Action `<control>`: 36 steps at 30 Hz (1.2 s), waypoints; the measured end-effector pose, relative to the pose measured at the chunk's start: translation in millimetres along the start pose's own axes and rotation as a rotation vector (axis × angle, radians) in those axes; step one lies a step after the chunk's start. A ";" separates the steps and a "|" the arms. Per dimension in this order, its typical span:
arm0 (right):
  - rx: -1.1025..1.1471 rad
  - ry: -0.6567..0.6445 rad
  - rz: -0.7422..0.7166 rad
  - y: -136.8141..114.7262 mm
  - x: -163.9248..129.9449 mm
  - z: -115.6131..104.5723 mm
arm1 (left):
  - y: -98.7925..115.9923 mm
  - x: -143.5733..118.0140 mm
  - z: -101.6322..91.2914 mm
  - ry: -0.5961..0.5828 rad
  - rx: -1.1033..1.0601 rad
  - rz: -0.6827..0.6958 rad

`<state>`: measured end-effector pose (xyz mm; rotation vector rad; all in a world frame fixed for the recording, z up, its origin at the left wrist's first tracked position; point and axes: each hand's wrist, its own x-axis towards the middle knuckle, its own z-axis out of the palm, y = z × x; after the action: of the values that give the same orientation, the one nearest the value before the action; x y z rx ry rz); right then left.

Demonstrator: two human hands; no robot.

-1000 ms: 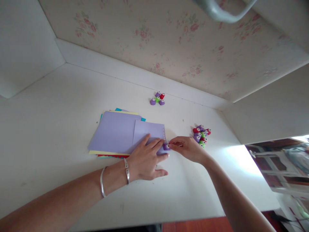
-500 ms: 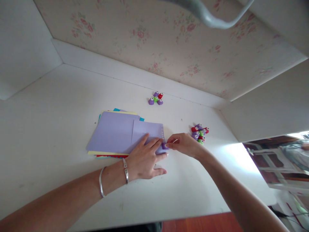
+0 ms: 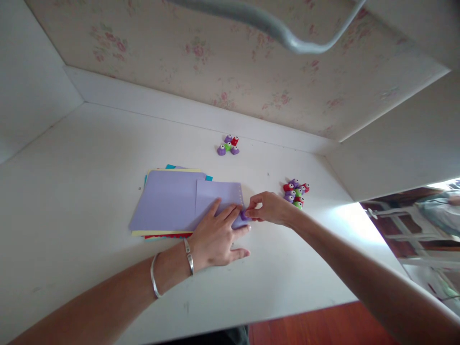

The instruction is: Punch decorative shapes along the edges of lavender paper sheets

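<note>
White desk: right hand pinches punch, paper edge.

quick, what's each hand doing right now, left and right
Left hand: open, flat, pressing down the lilac sheet.
Right hand: fingers closed on the small purple punch at the sheet's edge.

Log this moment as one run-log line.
left hand: flat on lilac sheet | right hand: pinching purple punch at sheet edge | paper stack beneath | spare punches right
</note>
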<state>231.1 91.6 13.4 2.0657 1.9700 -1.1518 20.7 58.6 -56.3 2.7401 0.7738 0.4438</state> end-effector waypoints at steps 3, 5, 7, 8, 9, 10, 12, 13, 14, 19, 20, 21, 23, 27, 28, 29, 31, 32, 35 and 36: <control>0.010 -0.015 0.004 -0.4 1.6 -1.2 | 0.4 0.1 -0.1 0.003 -0.002 0.004; -0.018 -0.037 0.035 -5.4 2.0 -4.1 | 0.5 0.2 0.0 0.005 -0.007 0.003; -0.058 -0.062 0.075 -12.4 1.7 -7.8 | 0.4 0.4 0.0 0.008 -0.012 -0.001; -0.079 -0.070 0.086 -15.7 1.4 -9.4 | 0.4 0.4 0.1 0.010 -0.015 -0.004; -0.100 -0.072 0.088 -18.3 1.0 -10.8 | 0.4 0.5 0.0 0.011 -0.019 -0.006; -0.117 -0.069 0.085 -20.0 0.6 -11.7 | 0.5 0.5 0.0 0.010 -0.022 -0.006; -0.147 -0.058 0.073 -20.9 0.0 -12.3 | 0.7 0.6 -0.3 0.007 -0.028 -0.006; -0.154 -0.054 0.068 -20.3 -0.2 -12.1 | 0.9 0.6 -0.5 0.005 -0.029 -0.006; -0.155 -0.051 0.064 -19.3 -0.3 -11.7 | 1.1 0.7 -0.7 0.002 -0.030 -0.006; -0.119 -0.045 0.052 -16.7 0.5 -9.4 | 1.7 0.5 -1.5 -0.007 -0.024 -0.014; -0.121 -0.045 0.055 -17.0 0.6 -9.4 | 1.7 0.4 -1.5 -0.007 -0.021 -0.014; -0.125 -0.047 0.059 -17.3 0.6 -9.6 | 1.7 0.3 -1.6 -0.007 -0.018 -0.013; -0.131 -0.055 0.055 -16.7 0.2 -10.9 | 1.8 0.2 -1.8 -0.007 -0.014 -0.010; -0.170 -0.071 -0.035 -9.2 -2.0 -16.9 | 3.0 0.3 -3.4 -0.006 -0.012 -0.012; -0.195 -0.069 -0.079 -7.0 -3.1 -18.6 | 3.4 0.3 -3.9 -0.006 -0.012 -0.016; -0.220 -0.069 -0.122 -5.2 -4.5 -20.0 | 3.8 0.4 -4.3 -0.006 -0.012 -0.019; -0.247 -0.060 -0.176 -3.3 -8.1 -21.3 | 4.3 0.4 -4.6 -0.006 -0.011 -0.025; -0.246 -0.051 -0.184 -3.3 -10.3 -20.7 | 4.3 0.4 -4.4 -0.007 -0.011 -0.026; -0.249 -0.012 -0.239 -4.0 -17.1 -14.3 | 3.7 0.0 -2.9 -0.008 -0.011 -0.024; -0.263 -0.004 -0.279 -3.5 -19.2 -11.2 | 3.4 -0.2 -2.1 -0.006 -0.012 -0.021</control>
<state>235.1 82.1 33.3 1.7017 2.3185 -0.8715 21.3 56.1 -53.4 2.7186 0.7958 0.4337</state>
